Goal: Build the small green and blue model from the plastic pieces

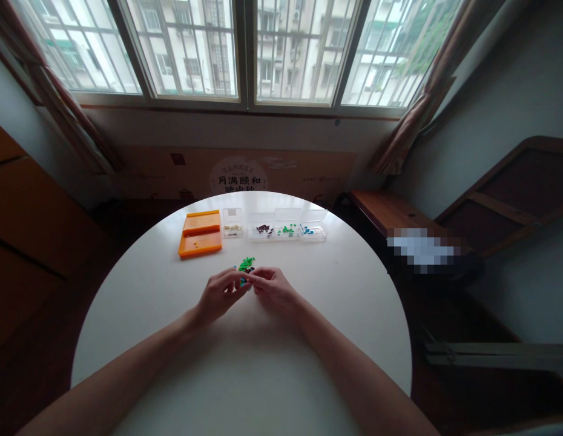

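Together, left hand [221, 292] and right hand [273, 286] meet — grip closed on a green brick model [246, 264].

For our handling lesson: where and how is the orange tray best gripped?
Probably grip the orange tray by its left rim, coming from the left: that edge faces away from the clear box close on its right. Keep it level: small yellow pieces lie inside.

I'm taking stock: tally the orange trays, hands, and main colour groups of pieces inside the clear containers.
Orange tray: 1
Hands (left hand, right hand): 2
Cream group: 1
Dark group: 1
Green group: 1
Blue group: 1
Total: 7
Single pieces are too small to count.
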Tool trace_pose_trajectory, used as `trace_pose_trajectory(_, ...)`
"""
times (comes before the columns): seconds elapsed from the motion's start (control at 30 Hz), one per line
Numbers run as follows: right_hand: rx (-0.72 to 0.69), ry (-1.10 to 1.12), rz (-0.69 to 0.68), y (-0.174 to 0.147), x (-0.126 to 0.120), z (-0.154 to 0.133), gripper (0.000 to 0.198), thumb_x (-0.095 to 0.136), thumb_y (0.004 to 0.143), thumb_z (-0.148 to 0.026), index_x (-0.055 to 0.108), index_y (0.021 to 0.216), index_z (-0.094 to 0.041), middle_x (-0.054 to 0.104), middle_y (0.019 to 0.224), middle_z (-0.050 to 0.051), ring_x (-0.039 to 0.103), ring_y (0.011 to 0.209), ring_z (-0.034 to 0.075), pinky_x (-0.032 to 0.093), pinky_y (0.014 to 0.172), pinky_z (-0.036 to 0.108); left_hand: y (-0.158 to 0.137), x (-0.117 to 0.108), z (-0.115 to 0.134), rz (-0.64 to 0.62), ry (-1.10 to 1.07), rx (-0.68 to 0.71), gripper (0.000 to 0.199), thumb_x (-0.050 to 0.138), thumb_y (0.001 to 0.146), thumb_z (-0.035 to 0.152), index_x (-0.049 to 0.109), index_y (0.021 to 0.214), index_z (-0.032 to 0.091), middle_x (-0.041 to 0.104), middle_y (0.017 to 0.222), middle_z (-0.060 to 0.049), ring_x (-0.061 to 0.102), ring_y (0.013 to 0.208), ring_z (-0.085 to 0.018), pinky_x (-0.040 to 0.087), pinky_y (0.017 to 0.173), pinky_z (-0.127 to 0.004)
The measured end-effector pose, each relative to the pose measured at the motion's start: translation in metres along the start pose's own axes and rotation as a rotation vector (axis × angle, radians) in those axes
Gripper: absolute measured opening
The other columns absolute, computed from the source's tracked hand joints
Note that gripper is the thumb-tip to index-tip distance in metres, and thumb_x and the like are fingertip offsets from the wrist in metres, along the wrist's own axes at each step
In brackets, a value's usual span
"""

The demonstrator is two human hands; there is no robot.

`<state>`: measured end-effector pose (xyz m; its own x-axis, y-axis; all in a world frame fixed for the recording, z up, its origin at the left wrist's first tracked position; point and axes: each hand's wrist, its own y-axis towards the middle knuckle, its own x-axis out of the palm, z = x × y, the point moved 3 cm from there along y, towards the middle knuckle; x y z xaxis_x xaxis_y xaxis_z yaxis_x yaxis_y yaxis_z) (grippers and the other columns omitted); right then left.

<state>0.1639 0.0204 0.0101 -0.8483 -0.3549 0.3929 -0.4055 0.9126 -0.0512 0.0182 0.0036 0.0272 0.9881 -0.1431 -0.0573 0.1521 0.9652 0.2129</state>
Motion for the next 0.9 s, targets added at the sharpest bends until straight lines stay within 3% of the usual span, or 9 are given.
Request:
trace_pose_trajectory(0.47, -0.003, 0.041, -0.063, -0.0027, 0.0003, -0.0055, 0.021, 0.073, 0.065, -0.034, 0.069, 0.074, -0.015, 0.059, 0.062, -0.001, 0.045, 0.054, 0.007, 0.031, 0.055, 0.022, 0.0013, -0.0004, 0.0057, 0.012, 0.198, 0.22, 0.015, 0.072, 0.065, 0.012, 0.072, 0.078, 0.021, 0.053, 0.067, -0.001, 0.045, 0.055, -0.008, 0.036, 0.049, -0.017)
trace_pose_trajectory(0.73, -0.018, 0.04, -0.076, 0.001, -0.0031, 0.0011, 0.022, 0.072, 0.066, -0.031, 0.07, 0.08, -0.013, 0.062, 0.069, 0.002, 0.048, 0.059, 0.009, 0.033, 0.058, 0.023, 0.0027, -0.0008, 0.0039, -0.037, 0.356, 0.528, 0.012, 0.063, 0.076, 0.014, 0.068, 0.087, 0.017, 0.053, 0.069, -0.001, 0.047, 0.054, -0.007, 0.039, 0.046, -0.016)
trace_pose_trajectory(0.9, -0.011, 0.016, -0.043, 0.0002, -0.0018, -0.0018, 0.025, 0.074, 0.063, -0.033, 0.07, 0.078, -0.013, 0.062, 0.067, 0.002, 0.047, 0.058, 0.009, 0.032, 0.057, 0.024, 0.0031, 0.0001, 0.0043, -0.05, 0.419, 0.541, 0.009, 0.061, 0.079, 0.016, 0.066, 0.087, 0.016, 0.05, 0.068, -0.001, 0.046, 0.054, -0.007, 0.038, 0.045, -0.016)
